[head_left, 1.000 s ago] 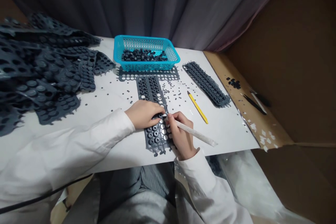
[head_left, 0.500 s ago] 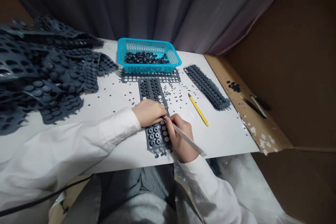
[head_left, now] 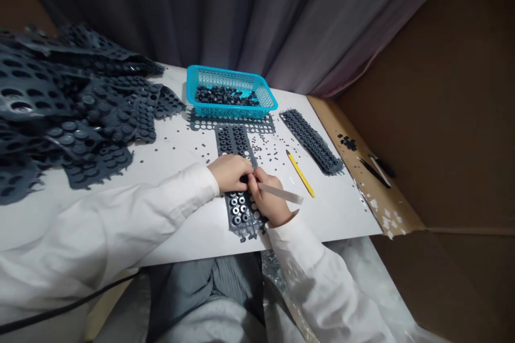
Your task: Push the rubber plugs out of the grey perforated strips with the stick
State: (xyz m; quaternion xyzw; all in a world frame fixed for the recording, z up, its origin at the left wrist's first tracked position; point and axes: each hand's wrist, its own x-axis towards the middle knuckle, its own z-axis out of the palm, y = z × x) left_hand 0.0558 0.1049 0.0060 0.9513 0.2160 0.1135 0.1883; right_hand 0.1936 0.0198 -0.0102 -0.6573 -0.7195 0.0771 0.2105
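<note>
A dark grey rubber sheet (head_left: 240,214) with rows of round, ring-shaped parts lies lengthwise on the white tabletop, under both hands. My left hand (head_left: 230,171) rests across its middle, fingers curled and pinched at a small black rubber part (head_left: 243,178), mostly covered by the fingers. Directly to its right, my right hand (head_left: 270,198) grips a thin, pale, flat stick-like tool (head_left: 281,193), its back end pointing right. The tool's tip is hidden between the hands, whose fingertips meet. Some holes beside the right hand show white through the sheet.
A blue basket (head_left: 231,111) holding many small black parts stands at the back on a punched sheet (head_left: 201,123). A heap of rubber sheets (head_left: 96,102) fills the left. Rightward lie a yellow pencil-like tool (head_left: 300,173), another rubber sheet (head_left: 311,142) and black tweezers (head_left: 374,172).
My right hand has turned and closed in against the left fingertips; its pale tool now lies flatter, pointing more to the right. The view has shifted slightly. My left hand stays over the sheet.
</note>
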